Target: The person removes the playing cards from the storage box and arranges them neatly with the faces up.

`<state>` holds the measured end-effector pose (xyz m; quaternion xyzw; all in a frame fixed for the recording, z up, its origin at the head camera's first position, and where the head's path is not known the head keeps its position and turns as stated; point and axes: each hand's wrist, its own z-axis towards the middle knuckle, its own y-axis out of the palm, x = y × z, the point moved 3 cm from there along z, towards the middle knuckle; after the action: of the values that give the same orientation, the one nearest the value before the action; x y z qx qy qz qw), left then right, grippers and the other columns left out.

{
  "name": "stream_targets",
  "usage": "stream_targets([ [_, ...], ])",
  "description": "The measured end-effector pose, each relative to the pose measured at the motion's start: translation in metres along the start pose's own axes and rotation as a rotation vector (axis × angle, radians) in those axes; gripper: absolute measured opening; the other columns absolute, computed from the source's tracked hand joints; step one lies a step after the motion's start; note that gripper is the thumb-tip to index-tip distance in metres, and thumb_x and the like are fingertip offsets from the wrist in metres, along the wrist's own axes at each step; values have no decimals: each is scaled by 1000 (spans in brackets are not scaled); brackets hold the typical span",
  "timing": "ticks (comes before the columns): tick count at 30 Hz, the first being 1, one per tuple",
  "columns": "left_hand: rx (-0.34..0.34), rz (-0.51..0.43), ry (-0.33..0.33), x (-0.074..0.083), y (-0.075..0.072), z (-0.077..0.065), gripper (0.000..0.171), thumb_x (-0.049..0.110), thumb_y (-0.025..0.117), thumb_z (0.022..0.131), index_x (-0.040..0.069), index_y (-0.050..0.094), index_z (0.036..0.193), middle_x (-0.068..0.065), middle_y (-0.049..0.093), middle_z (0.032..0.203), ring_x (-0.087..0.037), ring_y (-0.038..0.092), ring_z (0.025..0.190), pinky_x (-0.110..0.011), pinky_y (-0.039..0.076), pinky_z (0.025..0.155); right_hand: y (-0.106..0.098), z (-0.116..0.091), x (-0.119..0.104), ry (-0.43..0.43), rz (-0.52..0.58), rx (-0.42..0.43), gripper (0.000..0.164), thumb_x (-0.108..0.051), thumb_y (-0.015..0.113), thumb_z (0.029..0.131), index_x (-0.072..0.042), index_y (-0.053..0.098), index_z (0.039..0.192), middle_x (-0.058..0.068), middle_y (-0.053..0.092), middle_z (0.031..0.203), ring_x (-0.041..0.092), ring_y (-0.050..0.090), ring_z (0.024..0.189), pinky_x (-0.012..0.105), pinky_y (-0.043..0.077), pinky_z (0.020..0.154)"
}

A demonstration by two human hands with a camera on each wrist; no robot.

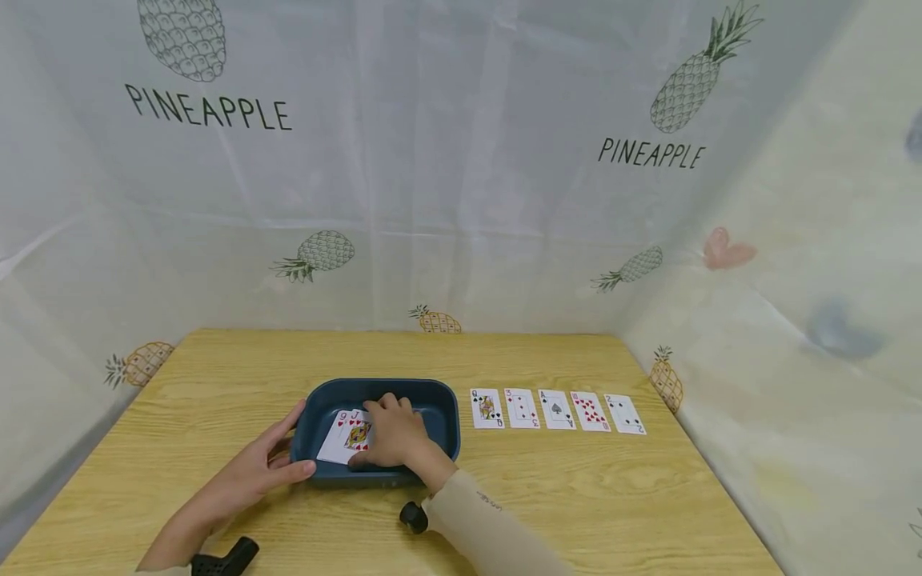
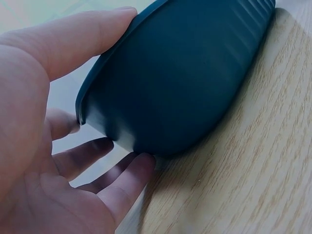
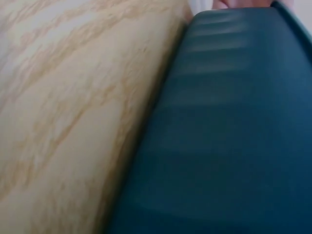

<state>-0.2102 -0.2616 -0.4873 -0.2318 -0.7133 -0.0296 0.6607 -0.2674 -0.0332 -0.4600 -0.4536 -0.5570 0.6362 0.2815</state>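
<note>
A dark blue rectangular tray [image 1: 448,416] stands on the table, its ribbed outer wall [image 3: 219,126] filling much of the right wrist view. At its left end my left hand [image 1: 255,468] holds it, thumb on the rim and fingers spread along the outer wall [image 2: 165,87]. Inside lie overlapping playing cards [image 1: 338,440], face up, with a nine and a jack of hearts showing. My right hand [image 1: 394,432] reaches into the tray and grips the cards, fingers at their far edge and thumb at the near one. The palm hides their right part.
On the table [image 1: 576,488], right of the tray, several playing cards lie face up in a row: a black queen [image 1: 487,409], a three [image 1: 522,409], an ace [image 1: 557,410], a ten [image 1: 591,411] and a two [image 1: 625,414]. A pineapple-printed curtain [image 1: 461,176] hangs behind.
</note>
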Motion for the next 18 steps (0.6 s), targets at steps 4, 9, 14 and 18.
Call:
stream_targets([
  [4, -2, -7, -6, 0, -1, -1, 95, 24, 66, 107, 23, -2, 173, -29, 3, 175, -54, 33, 152, -23, 53, 97, 2, 1, -3, 26, -14, 3, 92, -58, 93, 76, -20, 58, 153, 3, 54, 136, 19, 47, 106, 38, 51, 90],
  [9, -7, -3, 9, 2, -1, -1, 95, 23, 66, 107, 22, -3, 173, -31, 3, 174, -55, 33, 151, -22, 53, 96, 3, 3, -1, 23, 3, 4, 87, -57, 93, 76, -20, 63, 149, 1, 53, 133, 16, 44, 104, 35, 49, 90],
  [14, -8, 2, 9, 2, 0, 0, 95, 23, 66, 107, 22, -2, 173, -30, 2, 174, -55, 31, 152, -23, 52, 97, 4, 3, 1, 20, 3, 15, 85, -57, 94, 75, -21, 65, 146, 0, 54, 131, 15, 45, 102, 31, 48, 88],
  [18, 3, -6, 2, 0, 0, 0, 95, 23, 67, 107, 22, -1, 173, -29, 4, 175, -53, 31, 153, -19, 51, 96, 3, 2, 1, 1, -4, 25, 84, -56, 94, 75, -19, 66, 145, 1, 56, 129, 15, 47, 100, 29, 49, 86],
])
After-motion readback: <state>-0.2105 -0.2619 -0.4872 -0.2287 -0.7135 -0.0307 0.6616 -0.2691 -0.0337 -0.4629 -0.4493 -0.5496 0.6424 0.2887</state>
